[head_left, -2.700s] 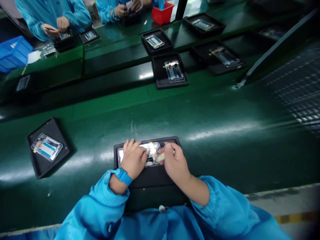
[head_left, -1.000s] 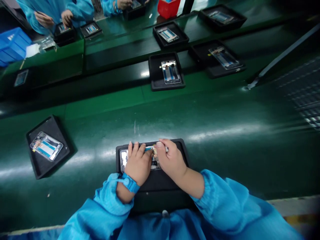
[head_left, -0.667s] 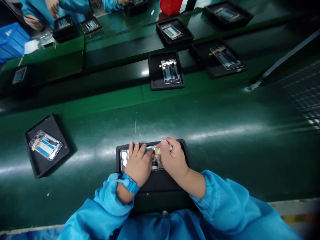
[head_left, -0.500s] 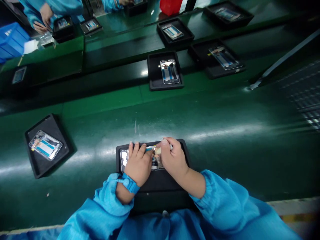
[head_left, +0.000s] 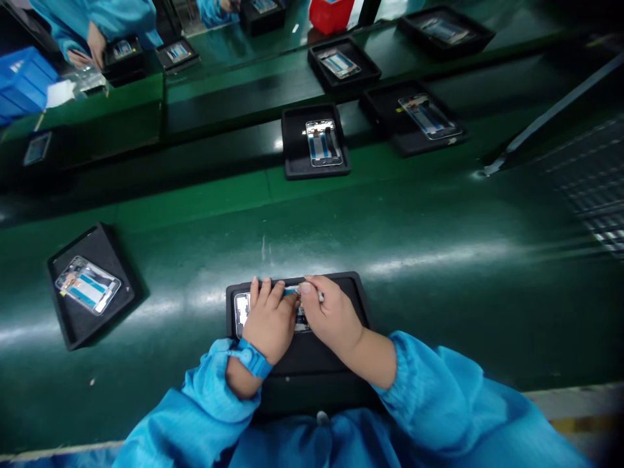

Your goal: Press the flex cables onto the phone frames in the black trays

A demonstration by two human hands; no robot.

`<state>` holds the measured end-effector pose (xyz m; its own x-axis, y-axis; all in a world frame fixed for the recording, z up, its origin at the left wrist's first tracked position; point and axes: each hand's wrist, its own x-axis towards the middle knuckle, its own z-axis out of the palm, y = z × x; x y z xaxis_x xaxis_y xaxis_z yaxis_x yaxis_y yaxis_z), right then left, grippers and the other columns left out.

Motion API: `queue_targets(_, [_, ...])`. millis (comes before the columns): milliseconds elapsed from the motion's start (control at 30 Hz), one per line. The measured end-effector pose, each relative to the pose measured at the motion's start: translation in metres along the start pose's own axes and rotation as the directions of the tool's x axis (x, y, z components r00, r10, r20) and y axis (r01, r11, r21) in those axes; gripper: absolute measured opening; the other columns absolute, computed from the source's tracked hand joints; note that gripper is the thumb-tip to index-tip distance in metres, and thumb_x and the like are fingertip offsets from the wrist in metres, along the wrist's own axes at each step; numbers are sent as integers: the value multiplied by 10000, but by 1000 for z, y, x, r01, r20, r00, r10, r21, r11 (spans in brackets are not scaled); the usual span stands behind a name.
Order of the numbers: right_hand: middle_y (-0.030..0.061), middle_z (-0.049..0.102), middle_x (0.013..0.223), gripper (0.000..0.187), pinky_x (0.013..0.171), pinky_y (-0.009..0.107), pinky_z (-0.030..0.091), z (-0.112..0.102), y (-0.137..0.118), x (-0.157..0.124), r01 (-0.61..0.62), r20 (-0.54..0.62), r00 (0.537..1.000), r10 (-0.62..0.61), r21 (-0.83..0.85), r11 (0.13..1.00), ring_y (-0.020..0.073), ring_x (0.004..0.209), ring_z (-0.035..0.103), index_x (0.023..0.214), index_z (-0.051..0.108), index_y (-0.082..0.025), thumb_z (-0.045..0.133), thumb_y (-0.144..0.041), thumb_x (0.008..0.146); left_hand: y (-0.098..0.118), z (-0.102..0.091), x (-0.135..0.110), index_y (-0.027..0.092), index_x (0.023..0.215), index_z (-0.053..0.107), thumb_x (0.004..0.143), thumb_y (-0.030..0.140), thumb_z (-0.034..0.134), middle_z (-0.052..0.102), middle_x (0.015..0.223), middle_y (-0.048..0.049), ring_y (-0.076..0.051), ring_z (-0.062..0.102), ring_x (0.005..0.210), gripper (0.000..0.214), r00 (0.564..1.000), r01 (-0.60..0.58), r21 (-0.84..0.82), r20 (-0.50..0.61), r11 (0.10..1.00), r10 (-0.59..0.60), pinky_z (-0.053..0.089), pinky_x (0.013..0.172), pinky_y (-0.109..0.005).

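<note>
An opened phone body (head_left: 242,311) lies in a black tray (head_left: 312,361) in front of me. My left hand (head_left: 271,324) rests across the phone, its fingers spread over the far edge and its thumb side towards the middle. A blue wrist strap (head_left: 251,357) circles that wrist. Over the phone's right part, my right hand (head_left: 334,317) is closed in a pinch on a small whitish stick-like tool (head_left: 320,296). Only a bit of the tool shows; its tip and the spot it meets are hidden by my fingers, which come close to my left hand.
A second tray (head_left: 92,286) with an opened phone stands on the green bench at left. Behind it, a conveyor carries several trays, among them a near one (head_left: 295,149). A grey strut (head_left: 556,120) slants at right. Co-workers' hands (head_left: 96,45) show at upper left, beside a blue bin (head_left: 24,84).
My right hand has shifted slightly left along the phone, nearer my left hand, with the tool in it. My left hand stays put. The nearer conveyor trays have moved slightly left.
</note>
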<state>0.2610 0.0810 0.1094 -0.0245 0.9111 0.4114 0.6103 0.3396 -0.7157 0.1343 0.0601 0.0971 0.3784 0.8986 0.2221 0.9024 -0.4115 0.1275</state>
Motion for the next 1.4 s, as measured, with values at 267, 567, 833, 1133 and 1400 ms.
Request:
queue_targets(267, [47,636,636,245,568,279,493,5,-3,-1,129,13,992,-128,-114,985,174,573,596,774,567,-178,341,-225,855,-3,2,-2,187,951,626,764,167,483,599,1054,-82,-316,471,1080,237,999,-10,-22,45,1000,11,295,962,-550])
queue_targets(567, [70,655,763,227,666,321,504,9,4,-7,-254,-62,963,262,105,961,192,720,627,864,545,-190,384,-345,832,-2,1,2,205,888,650,798,217,473,606,1032,-75,-302,503,1038,199,999,-2,27,32,1000,1,312,946,-547])
queue_targets(833, [24,632,682,289,545,292,503,10,10,-10,-501,13,847,532,355,789,140,516,590,880,501,-185,368,-438,838,-3,3,1,179,912,635,809,205,460,616,1000,-82,-291,509,1028,204,1000,-12,31,-5,999,12,307,955,-539])
queue_targets(1133, [29,634,702,294,539,300,505,12,13,-11,-493,1,843,538,402,772,138,510,590,932,472,-179,398,-442,823,-2,3,1,162,909,630,798,185,484,617,976,-85,-308,519,1011,186,999,-35,72,4,997,35,323,933,-560])
queue_targets(1400, [36,642,729,273,632,347,513,15,18,-16,-413,-5,894,448,380,828,176,686,627,954,481,-193,410,-424,827,-1,3,1,201,955,618,792,179,487,595,1014,-78,-301,495,1045,210,998,-27,78,52,997,23,291,951,-568])
